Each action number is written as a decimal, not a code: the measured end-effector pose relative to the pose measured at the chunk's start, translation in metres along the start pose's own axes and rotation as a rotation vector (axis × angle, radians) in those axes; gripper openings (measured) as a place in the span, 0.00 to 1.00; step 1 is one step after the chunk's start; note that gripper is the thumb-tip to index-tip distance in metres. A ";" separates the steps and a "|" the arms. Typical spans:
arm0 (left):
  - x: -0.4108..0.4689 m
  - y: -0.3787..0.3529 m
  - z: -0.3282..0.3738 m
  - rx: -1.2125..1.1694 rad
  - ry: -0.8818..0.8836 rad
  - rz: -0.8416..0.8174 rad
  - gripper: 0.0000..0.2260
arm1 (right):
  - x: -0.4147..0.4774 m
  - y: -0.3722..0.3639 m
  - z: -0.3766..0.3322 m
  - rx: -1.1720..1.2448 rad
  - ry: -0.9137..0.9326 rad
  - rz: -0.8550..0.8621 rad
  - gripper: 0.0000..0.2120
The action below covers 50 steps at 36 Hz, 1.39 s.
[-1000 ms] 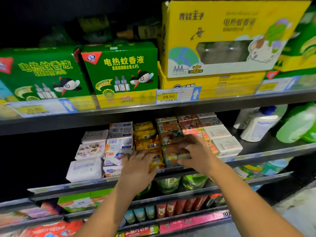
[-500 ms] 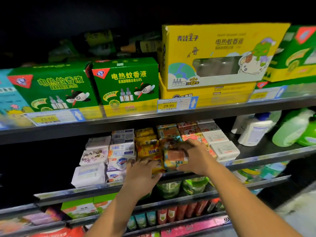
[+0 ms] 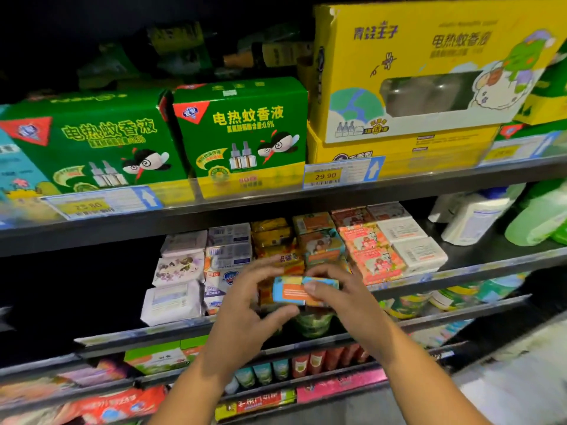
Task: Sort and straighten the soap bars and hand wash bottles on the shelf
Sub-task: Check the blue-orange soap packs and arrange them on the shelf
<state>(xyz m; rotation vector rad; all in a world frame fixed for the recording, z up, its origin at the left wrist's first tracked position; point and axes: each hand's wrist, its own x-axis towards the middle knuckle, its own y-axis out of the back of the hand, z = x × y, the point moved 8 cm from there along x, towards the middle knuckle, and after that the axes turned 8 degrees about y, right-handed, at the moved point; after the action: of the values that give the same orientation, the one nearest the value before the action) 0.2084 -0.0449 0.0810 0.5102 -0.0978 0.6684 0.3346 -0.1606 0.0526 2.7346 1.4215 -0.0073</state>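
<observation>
The blue-and-orange boxed soap bar (image 3: 302,291) is lifted just clear of the front of the middle shelf (image 3: 478,268), held level between both hands in front of the stacks it belongs with. The left hand (image 3: 245,314) pinches its left end, thumb beneath and fingers (image 3: 260,270) arched over the top, while the right hand (image 3: 343,302) has its fingers curled round the right end; neither hand is free. Behind it the soap lies in rows running back into the shelf: white wrapped bars (image 3: 175,299) at the left, white-and-blue boxes (image 3: 228,256), yellow packets (image 3: 273,237), teal-and-orange boxes (image 3: 319,240), pink-orange boxes (image 3: 371,256) and plain white boxes (image 3: 411,243). Most rows look fairly square, though the white wrapped bars sit askew and the front of the yellow and teal rows is hidden by the hands, so the sorting seems partly done, with this bar not yet set back. To the right a white hand wash bottle with a blue cap (image 3: 472,219) and pale green containers (image 3: 534,219) lean unevenly and appear untouched. Above, another shelf carries green cardboard boxes (image 3: 242,133), a large yellow box (image 3: 414,72) and a price tag (image 3: 340,173); below are further shelves of packets in a dim shop aisle
</observation>
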 end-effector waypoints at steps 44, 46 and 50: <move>-0.020 0.084 -0.047 -0.608 0.424 0.063 0.24 | 0.010 -0.117 -0.020 0.261 -0.019 0.075 0.15; -0.020 0.081 -0.047 -0.640 0.407 -0.006 0.26 | 0.009 -0.111 -0.019 0.270 -0.016 0.144 0.12; -0.024 0.078 -0.049 -0.390 0.339 -0.144 0.33 | 0.008 -0.111 -0.017 0.408 -0.088 0.122 0.04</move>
<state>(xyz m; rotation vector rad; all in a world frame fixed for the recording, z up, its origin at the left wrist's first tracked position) 0.1375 0.0171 0.0648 0.0247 0.1257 0.5679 0.2479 -0.0894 0.0632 3.0881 1.3543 -0.4538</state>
